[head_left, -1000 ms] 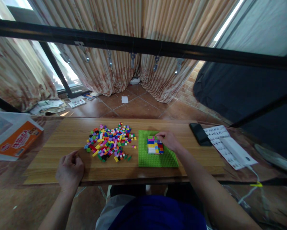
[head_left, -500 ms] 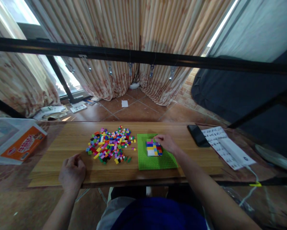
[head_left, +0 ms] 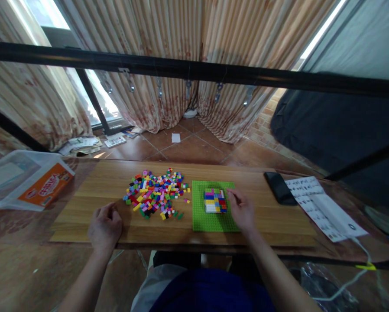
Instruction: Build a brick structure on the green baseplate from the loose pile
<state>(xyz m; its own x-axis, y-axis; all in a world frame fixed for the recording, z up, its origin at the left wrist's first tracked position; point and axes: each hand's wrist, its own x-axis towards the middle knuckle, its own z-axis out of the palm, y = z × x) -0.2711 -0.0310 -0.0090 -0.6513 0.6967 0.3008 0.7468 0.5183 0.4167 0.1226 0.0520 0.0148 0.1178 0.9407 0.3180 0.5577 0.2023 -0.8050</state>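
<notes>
A low block of coloured toy bricks (head_left: 215,203), in white, yellow, blue, red and pink, sits on a green baseplate (head_left: 199,223). Just right of that block, above the plate's right part, is my right hand (head_left: 243,212). Its fingers are curled in, and anything small between them cannot be made out. Left of the plate lies a loose heap of small bricks (head_left: 157,193) in many colours. My left hand (head_left: 105,225) rests on the tabletop left of the heap, curled into a loose fist with nothing seen in it.
On the wooden table (head_left: 84,186), a black phone (head_left: 280,188) and a printed sheet (head_left: 305,190) lie at the right, under a white device with a cable (head_left: 332,212). A clear plastic box (head_left: 48,186) with an orange label stands at the left. A black bar (head_left: 181,65) crosses beyond the table.
My right hand has drawn back from the top of the brick block to its right side, uncovering the block's back right corner. My left hand stays resting. The view has shifted slightly.
</notes>
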